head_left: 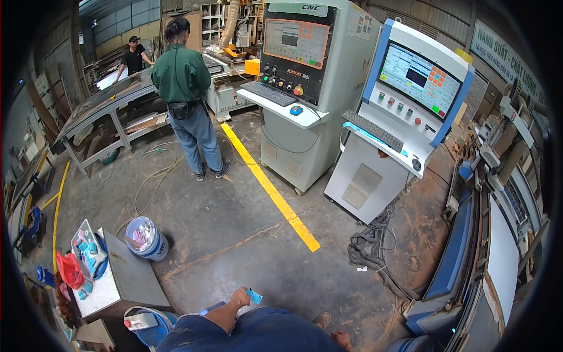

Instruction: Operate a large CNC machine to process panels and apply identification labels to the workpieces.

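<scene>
My left hand [239, 297] is in front of my body near the lower edge. Its fingers are closed on a small light-blue flat piece [254, 295], whose exact kind does not show. My right hand [341, 339] hangs low beside my dark blue clothing, mostly hidden. Whether its fingers hold anything cannot be seen. Left of me stands a grey cabinet [136, 271] with a white top. A red bag [69, 271] and several light-blue pieces [89, 247] lie on it.
A bucket of scraps [143, 239] and a blue bucket [153, 335] stand by the cabinet. Ahead are two control consoles [293, 94] [404, 100], with bundled cables [375, 252] on the floor. A yellow floor line [270, 186] runs toward a person in green [182, 76]; another person [134, 58] is farther back.
</scene>
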